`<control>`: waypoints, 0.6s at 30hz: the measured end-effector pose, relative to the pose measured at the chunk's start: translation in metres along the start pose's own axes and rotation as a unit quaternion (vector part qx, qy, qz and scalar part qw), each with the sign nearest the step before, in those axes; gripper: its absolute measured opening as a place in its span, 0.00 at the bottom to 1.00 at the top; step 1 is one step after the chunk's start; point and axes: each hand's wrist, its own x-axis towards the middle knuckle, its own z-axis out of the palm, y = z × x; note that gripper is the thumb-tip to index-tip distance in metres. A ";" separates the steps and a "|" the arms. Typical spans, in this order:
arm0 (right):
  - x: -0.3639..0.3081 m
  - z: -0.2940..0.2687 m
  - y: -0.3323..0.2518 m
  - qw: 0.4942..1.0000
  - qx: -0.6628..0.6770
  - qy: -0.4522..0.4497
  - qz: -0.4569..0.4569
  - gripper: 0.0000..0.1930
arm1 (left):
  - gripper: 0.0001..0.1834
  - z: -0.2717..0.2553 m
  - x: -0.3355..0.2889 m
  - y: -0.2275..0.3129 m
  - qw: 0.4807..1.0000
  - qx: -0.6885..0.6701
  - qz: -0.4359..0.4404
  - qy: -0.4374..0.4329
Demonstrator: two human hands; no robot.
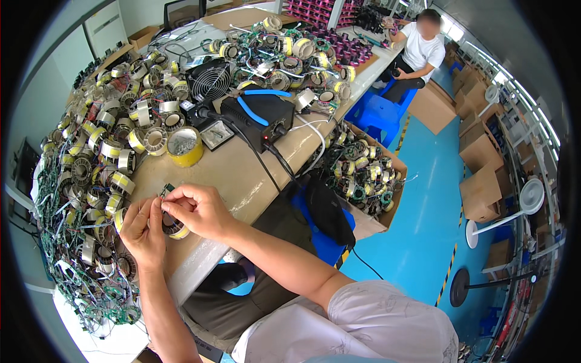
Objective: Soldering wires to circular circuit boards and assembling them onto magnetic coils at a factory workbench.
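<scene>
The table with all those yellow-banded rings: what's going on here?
A person holds the left hand and right hand close together by a small green part; what exactly they pinch is too small to tell. A yellow-banded ring sits beneath them. More rings are heaped on the table, where blue-handled pliers lie on a black box. Another person sits farther off.

cannot make out the tiny green piece pinched by left hand and right hand, left of centre. see only part of the wound ring behind them. cannot identify the dark item at a co-worker's hand, upper right.
</scene>
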 end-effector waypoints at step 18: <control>-0.002 0.000 -0.001 1.000 0.007 -0.011 0.002 0.08 | 0.06 0.000 0.000 0.004 1.000 0.009 -0.001 0.000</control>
